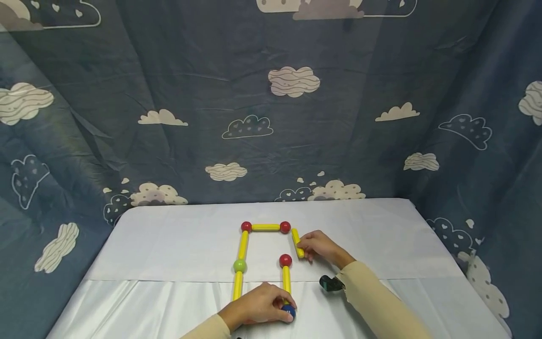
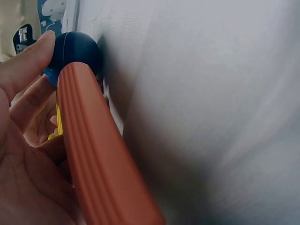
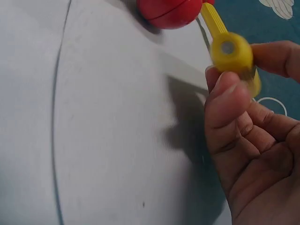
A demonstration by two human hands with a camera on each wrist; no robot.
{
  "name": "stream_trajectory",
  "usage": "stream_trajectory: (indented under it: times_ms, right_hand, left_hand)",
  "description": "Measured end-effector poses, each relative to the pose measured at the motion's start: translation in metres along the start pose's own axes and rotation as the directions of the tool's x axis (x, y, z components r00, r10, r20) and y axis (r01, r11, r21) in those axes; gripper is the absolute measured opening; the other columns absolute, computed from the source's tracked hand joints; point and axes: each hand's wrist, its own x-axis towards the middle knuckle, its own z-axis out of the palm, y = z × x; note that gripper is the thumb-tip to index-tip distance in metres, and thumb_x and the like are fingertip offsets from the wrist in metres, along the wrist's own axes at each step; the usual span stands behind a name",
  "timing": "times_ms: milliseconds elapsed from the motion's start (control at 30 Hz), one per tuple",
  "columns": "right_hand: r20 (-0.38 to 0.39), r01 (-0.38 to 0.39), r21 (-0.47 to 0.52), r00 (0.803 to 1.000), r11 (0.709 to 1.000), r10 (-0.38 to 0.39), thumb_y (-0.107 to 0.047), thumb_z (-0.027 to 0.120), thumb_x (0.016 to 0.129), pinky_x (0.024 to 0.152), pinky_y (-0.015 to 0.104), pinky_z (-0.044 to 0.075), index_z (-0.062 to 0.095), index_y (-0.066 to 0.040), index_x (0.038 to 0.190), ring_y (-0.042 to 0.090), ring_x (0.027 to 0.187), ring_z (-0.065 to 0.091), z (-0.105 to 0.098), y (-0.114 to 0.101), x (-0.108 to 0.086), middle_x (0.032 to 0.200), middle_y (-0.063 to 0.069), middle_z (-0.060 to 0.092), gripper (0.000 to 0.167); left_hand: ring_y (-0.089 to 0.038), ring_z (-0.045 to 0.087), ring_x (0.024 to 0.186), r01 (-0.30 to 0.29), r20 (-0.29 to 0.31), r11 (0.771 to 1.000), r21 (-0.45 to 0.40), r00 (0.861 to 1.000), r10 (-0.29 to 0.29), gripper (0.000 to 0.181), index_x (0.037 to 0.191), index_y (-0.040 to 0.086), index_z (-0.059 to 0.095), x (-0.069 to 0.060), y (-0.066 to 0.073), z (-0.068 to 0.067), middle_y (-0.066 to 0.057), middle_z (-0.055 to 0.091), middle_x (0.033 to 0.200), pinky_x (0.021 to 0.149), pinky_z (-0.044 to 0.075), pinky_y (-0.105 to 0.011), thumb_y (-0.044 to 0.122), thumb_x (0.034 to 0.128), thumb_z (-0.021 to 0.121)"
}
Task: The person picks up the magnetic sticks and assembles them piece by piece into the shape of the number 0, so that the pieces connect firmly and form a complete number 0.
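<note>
My left hand grips a blue ball between thumb and fingers, low in the head view. From that ball a yellow rod runs up to a red ball. The left wrist view also shows an orange-red ridged rod meeting the blue ball and passing by the palm. My right hand pinches another yellow rod, whose upper end is beside the upper right red ball; whether they touch I cannot tell. A grey disc shows in the held rod's end.
A yellow rod links the upper right red ball to another red ball. Below that, a yellow rod leads to a green ball with one more rod. White cloth covers the table before a cloud-patterned curtain.
</note>
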Motion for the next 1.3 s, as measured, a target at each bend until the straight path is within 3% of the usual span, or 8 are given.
stream_trajectory:
  times_ms: [167,433,767,1067,1300]
  right_hand:
    - [0.023,-0.005,0.04,1.0,0.999,0.004,-0.01,0.06,0.091,0.051,0.021,0.048,0.059,0.01,0.113,0.013,0.054,0.052,0.004,-0.004,0.006,0.073,0.007,0.061,0.03]
    - [0.064,-0.005,0.095,0.998,0.995,-0.001,-0.008,0.058,0.091,0.052,0.019,0.047,0.059,0.011,0.112,0.012,0.054,0.051,0.011,-0.01,0.012,0.071,0.007,0.06,0.029]
    - [-0.009,-0.026,0.126,1.0,0.992,0.027,-0.009,0.061,0.091,0.053,0.02,0.05,0.057,0.01,0.114,0.012,0.052,0.053,0.023,-0.009,0.027,0.071,0.008,0.06,0.03]
    - [-0.042,0.019,0.081,0.999,0.997,-0.015,-0.009,0.065,0.09,0.053,0.022,0.051,0.062,0.006,0.098,0.012,0.05,0.054,0.031,-0.011,0.024,0.069,0.008,0.06,0.018]
    - [-0.07,0.037,-0.006,0.997,0.999,-0.038,-0.011,0.067,0.089,0.056,0.025,0.054,0.063,0.005,0.095,0.015,0.051,0.057,0.034,-0.015,0.018,0.071,0.01,0.061,0.018]
  left_hand:
    - [0.0,0.044,0.064,-0.024,-0.002,1.0,0.008,1.0,0.024,0.013,0.099,0.024,0.073,0.001,-0.001,-0.001,0.014,0.052,0.069,0.067,0.034,-0.02,0.029,0.0861,0.073]
    - [0.001,0.044,0.065,-0.044,0.005,0.999,0.011,0.999,0.044,0.014,0.099,0.023,0.072,0.002,-0.002,-0.001,0.015,0.051,0.069,0.065,0.035,-0.017,0.029,0.0862,0.073]
    - [0.002,0.044,0.063,-0.053,0.004,0.999,0.001,0.999,0.053,0.014,0.099,0.022,0.072,0.002,-0.003,-0.002,0.015,0.052,0.068,0.066,0.035,-0.017,0.028,0.086,0.073]
    - [0.003,0.044,0.062,-0.099,-0.004,0.995,0.001,0.995,0.099,0.015,0.099,0.021,0.073,0.003,-0.006,-0.001,0.017,0.052,0.068,0.063,0.037,-0.015,0.027,0.0857,0.074]
    - [0.003,0.044,0.064,-0.078,-0.003,0.997,-0.008,0.997,0.078,0.014,0.099,0.021,0.073,0.002,-0.004,-0.001,0.016,0.052,0.069,0.063,0.037,-0.015,0.027,0.0854,0.074]
